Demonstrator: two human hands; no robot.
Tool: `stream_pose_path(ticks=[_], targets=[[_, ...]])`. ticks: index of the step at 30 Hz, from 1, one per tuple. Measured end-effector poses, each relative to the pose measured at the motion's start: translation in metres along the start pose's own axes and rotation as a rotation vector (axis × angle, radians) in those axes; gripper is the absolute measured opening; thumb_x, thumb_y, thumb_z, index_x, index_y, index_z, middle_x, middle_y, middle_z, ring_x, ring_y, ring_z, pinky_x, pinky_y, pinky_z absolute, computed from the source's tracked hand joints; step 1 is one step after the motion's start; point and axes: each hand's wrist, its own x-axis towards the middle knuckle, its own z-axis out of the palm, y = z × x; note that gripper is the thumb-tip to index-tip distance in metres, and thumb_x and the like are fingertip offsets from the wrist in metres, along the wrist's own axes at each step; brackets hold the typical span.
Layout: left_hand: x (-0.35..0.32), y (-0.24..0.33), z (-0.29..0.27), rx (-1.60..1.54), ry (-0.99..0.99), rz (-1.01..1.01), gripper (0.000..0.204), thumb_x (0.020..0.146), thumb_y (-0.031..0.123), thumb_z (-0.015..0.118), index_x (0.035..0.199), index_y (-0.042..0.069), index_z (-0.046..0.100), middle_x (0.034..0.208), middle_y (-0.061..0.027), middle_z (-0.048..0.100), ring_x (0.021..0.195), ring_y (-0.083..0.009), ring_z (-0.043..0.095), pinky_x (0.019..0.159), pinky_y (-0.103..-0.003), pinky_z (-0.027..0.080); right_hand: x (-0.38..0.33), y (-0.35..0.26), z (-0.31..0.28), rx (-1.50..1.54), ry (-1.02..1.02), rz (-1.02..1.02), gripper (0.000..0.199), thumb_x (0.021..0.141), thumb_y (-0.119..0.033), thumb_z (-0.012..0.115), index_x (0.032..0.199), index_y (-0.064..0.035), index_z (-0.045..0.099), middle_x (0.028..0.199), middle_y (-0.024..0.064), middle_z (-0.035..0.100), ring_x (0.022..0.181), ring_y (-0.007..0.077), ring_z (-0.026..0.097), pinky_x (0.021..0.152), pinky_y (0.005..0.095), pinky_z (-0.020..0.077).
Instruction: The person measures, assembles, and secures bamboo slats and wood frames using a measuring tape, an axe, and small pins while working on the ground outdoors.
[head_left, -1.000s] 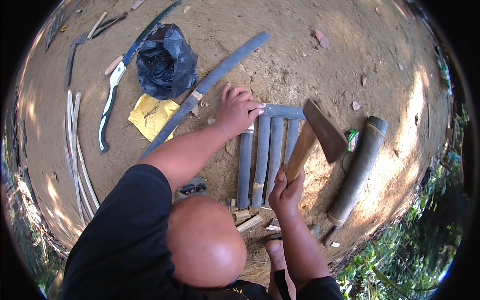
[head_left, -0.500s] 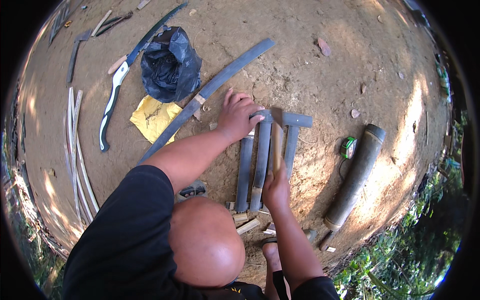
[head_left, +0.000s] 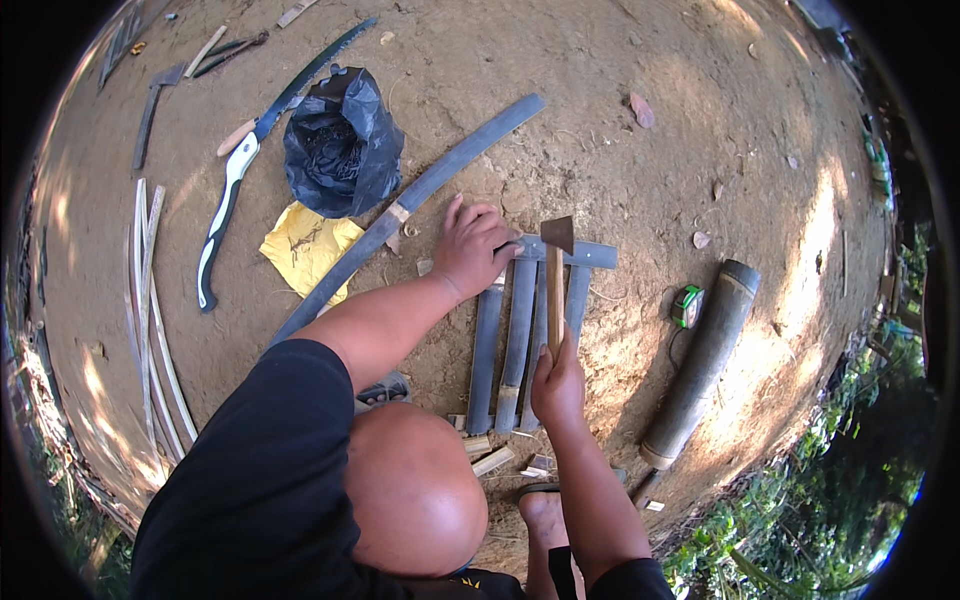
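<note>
My right hand (head_left: 558, 385) is wrapped round the wooden handle of a hatchet (head_left: 556, 300). Its dark metal head hangs over a flat bamboo crosspiece (head_left: 600, 256). At the left end of that crosspiece my left hand (head_left: 470, 248) is closed, thumb and fingertips on the strip; whether a small nail sits between them is too small to tell. Several dark bamboo slats (head_left: 518, 325) run from under the crosspiece toward me, side by side. Left of my left hand, a long curved bamboo strip (head_left: 450, 165) lies on the ground, partly behind my forearm.
A black plastic bag (head_left: 343, 190) stands open beside a yellow sheet (head_left: 300, 255) with small dark pieces. Farther left lie a pruning saw (head_left: 228, 190) and thin strips (head_left: 150, 310). To the right are a bamboo tube (head_left: 700, 365) and green tape measure (head_left: 687, 306). Offcuts (head_left: 492, 461) lie near my foot.
The hatchet head, blurred against the crosspiece before, now shows clear and a little higher over it. My left hand keeps its place at the crosspiece's end. The whole view has shifted slightly.
</note>
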Motion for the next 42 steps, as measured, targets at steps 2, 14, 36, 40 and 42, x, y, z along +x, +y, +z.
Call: stream_pose_path(ticks=[2, 14, 36, 40, 42], targets=[[-0.006, 0.001, 0.002, 0.003, 0.009, 0.004, 0.024, 0.092, 0.037, 0.073, 0.107, 0.019, 0.079, 0.108, 0.0008, 0.068, 0.128, -0.0223, 0.052, 0.125, -0.056, 0.017, -0.013, -0.001, 0.001, 0.196, 0.106, -0.061, 0.054, 0.099, -0.007, 0.053, 0.150, -0.0007, 0.037, 0.111, 0.0358, 0.065, 0.090, 0.0519, 0.067, 0.076, 0.0561, 0.0541], [-0.005, -0.002, 0.005, 0.023, 0.016, 0.031, 0.025, 0.091, 0.037, 0.074, 0.109, 0.020, 0.079, 0.109, 0.0012, 0.066, 0.129, -0.0217, 0.051, 0.125, -0.056, 0.018, -0.016, 0.012, 0.016, 0.024, 0.105, -0.054, 0.051, 0.102, -0.011, 0.052, 0.147, 0.0077, 0.036, 0.095, 0.0358, 0.067, 0.082, 0.0529, 0.066, 0.070, 0.0557, 0.0535], [-0.026, 0.011, -0.024, 0.008, -0.054, 0.052, 0.031, 0.096, 0.031, 0.068, 0.123, 0.016, 0.073, 0.131, -0.0026, 0.062, 0.140, -0.0261, 0.043, 0.123, -0.054, 0.022, -0.117, 0.097, -0.020, -0.057, 0.113, 0.387, 0.056, 0.103, -0.017, 0.056, 0.151, 0.0031, 0.035, 0.105, 0.0318, 0.068, 0.093, 0.0475, 0.068, 0.080, 0.0508, 0.0529], [-0.065, 0.005, -0.078, -0.252, 0.050, 0.137, 0.026, 0.094, 0.022, 0.070, 0.118, 0.011, 0.073, 0.126, -0.0090, 0.063, 0.125, -0.0277, 0.056, 0.109, -0.048, 0.041, -0.165, 0.106, -0.024, 0.020, 0.151, 0.494, 0.058, 0.103, -0.017, 0.057, 0.151, 0.0054, 0.034, 0.110, 0.0306, 0.065, 0.095, 0.0431, 0.066, 0.084, 0.0484, 0.0506], [-0.065, -0.013, -0.102, -0.220, 0.258, 0.054, 0.021, 0.093, 0.018, 0.072, 0.112, 0.010, 0.073, 0.120, -0.0097, 0.064, 0.113, -0.0289, 0.060, 0.098, -0.045, 0.047, -0.181, 0.132, -0.016, 0.059, 0.157, 0.513, 0.058, 0.103, -0.017, 0.056, 0.151, 0.0068, 0.034, 0.113, 0.0302, 0.063, 0.098, 0.0414, 0.065, 0.086, 0.0469, 0.0500]])
